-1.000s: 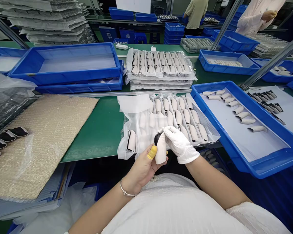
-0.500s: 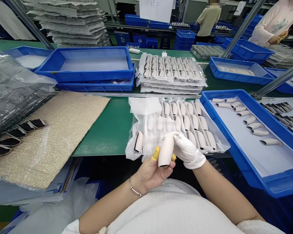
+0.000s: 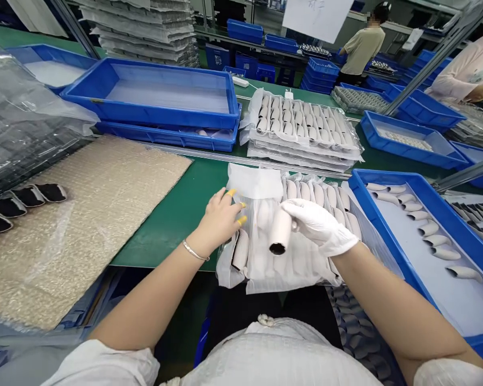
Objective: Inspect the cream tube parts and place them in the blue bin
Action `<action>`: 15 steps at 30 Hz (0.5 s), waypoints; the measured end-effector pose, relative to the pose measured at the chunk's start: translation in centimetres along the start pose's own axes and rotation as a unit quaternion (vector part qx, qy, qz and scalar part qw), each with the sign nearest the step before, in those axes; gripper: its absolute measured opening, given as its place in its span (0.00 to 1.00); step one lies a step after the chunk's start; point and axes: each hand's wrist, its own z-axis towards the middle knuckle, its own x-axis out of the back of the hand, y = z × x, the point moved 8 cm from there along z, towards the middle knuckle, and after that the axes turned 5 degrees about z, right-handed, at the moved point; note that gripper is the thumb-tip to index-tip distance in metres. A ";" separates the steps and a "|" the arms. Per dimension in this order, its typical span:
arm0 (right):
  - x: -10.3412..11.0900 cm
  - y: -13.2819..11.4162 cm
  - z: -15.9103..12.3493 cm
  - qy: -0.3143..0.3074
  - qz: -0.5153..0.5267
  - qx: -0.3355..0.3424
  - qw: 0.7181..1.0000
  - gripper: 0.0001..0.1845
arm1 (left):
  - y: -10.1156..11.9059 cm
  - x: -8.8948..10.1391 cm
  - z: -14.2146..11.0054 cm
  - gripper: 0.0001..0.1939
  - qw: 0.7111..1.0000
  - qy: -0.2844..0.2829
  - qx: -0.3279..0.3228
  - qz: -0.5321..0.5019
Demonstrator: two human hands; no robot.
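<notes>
My gloved right hand (image 3: 320, 222) grips a pale curved hollow tube (image 3: 280, 233), its dark open end pointing down toward me. Beneath it lies a clear packing tray with white film sheet (image 3: 261, 262) over part of it; rows of similar pale tubes (image 3: 317, 194) show along its far side. With yellow cots on several fingertips, my left hand (image 3: 222, 214) reaches over the tray's left edge, fingers apart and holding nothing. A single pale tube (image 3: 240, 249) lies in the tray's left column, just below those fingers.
To the right, a blue bin (image 3: 416, 268) holds a line of pale tubes. Bubble wrap (image 3: 104, 214) with dark-ended pieces lies left. Behind are stacked filled trays (image 3: 306, 123) and blue bins (image 3: 145, 115). Two people (image 3: 364, 45) are further back.
My left hand has let go of the tube and moved up and left to the tray's edge. The right hand keeps the tube, now over the film. The view has tilted.
</notes>
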 end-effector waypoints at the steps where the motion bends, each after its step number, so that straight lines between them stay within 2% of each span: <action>1: -0.9 0.0 1.3 -0.018 -0.051 -0.008 0.998 0.19 | -1.0 -0.6 0.4 0.18 1.000 -0.002 0.007 0.013; 3: -2.7 -0.1 4.0 -0.051 -0.176 -0.007 0.983 0.22 | -2.5 -1.7 0.7 0.19 1.000 -0.002 0.020 0.006; 5: -4.5 -0.2 6.7 -0.077 -0.287 0.001 0.955 0.23 | -3.5 -2.7 0.5 0.20 0.999 0.001 0.025 -0.030; 9: -6.6 0.5 11.5 -0.084 -0.471 -0.049 0.877 0.20 | -4.7 -4.4 0.1 0.21 0.991 0.024 0.014 -0.129; 12: -7.2 1.4 13.3 -0.078 -0.545 -0.099 0.829 0.17 | -5.4 -5.2 0.0 0.21 0.985 0.045 0.018 -0.167; 15: -7.7 1.8 13.7 -0.080 -0.570 -0.115 0.809 0.16 | -5.4 -5.3 0.0 0.20 0.983 0.059 0.014 -0.176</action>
